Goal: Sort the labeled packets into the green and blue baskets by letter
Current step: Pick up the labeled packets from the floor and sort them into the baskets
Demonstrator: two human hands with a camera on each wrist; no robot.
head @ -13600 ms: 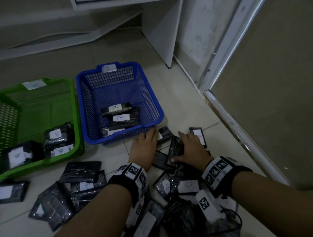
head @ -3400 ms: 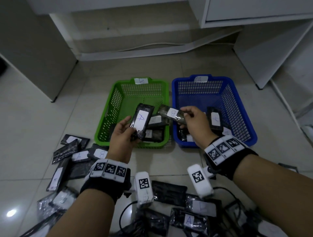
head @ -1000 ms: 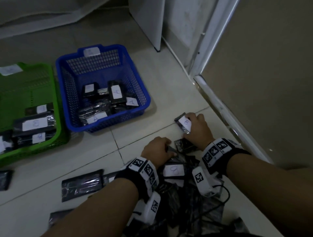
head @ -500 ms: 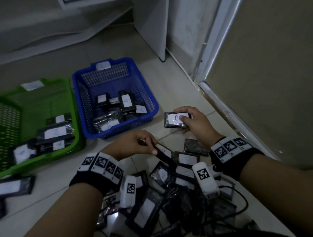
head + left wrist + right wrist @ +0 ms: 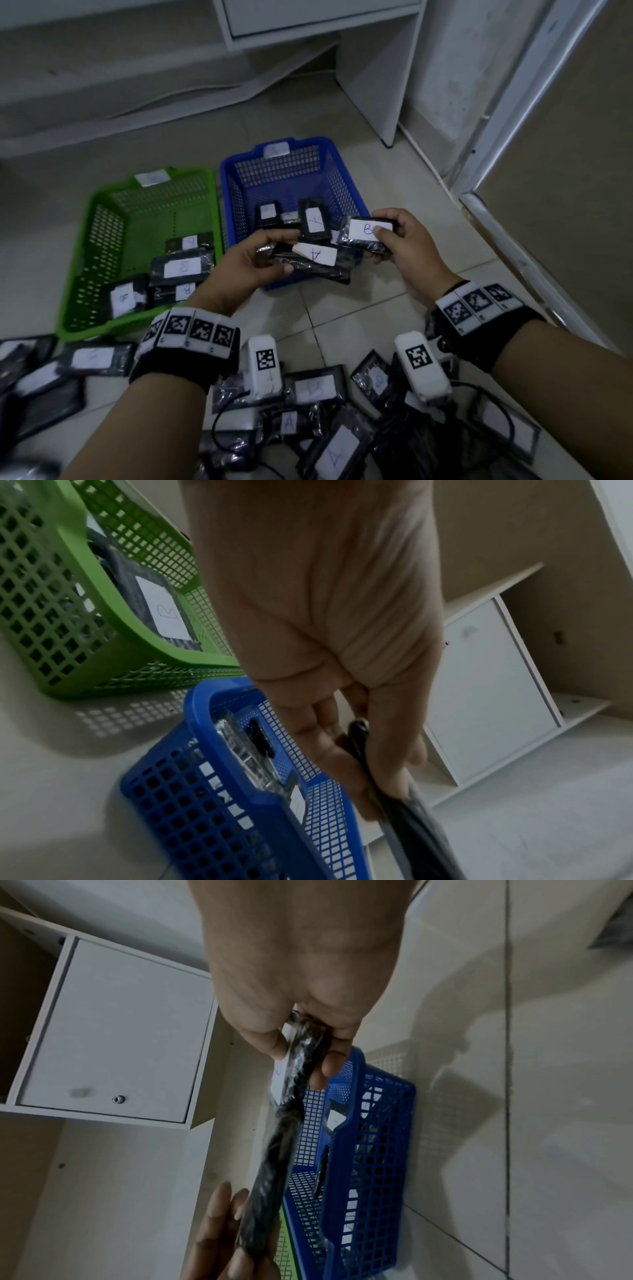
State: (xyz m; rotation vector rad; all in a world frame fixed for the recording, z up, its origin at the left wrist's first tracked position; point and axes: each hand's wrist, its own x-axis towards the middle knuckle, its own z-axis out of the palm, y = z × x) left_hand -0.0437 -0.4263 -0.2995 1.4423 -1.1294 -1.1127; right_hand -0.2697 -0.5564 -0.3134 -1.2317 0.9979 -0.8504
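Note:
My left hand (image 5: 263, 257) pinches a black packet labelled A (image 5: 313, 255) over the near rim of the blue basket (image 5: 239, 178). My right hand (image 5: 394, 240) grips a black packet labelled B (image 5: 364, 230) above that basket's right side. In the left wrist view the left hand (image 5: 369, 764) holds its packet (image 5: 411, 826) edge-on beside the blue basket (image 5: 212, 804). In the right wrist view the right hand (image 5: 304, 1045) pinches its packet (image 5: 284, 1123). The green basket (image 5: 96, 219) on the left holds B packets (image 5: 181, 267). The blue basket holds A packets (image 5: 313, 221).
Several more black labelled packets (image 5: 317, 389) and cables lie heaped on the tiled floor near my wrists. More packets (image 5: 92, 358) lie at the left. A white cabinet (image 5: 373, 68) stands behind the baskets. A door frame (image 5: 507, 137) runs along the right.
Both hands rose from the floor pile toward the baskets. The left hand now holds the A packet; the right still holds the B packet, higher and over the blue basket.

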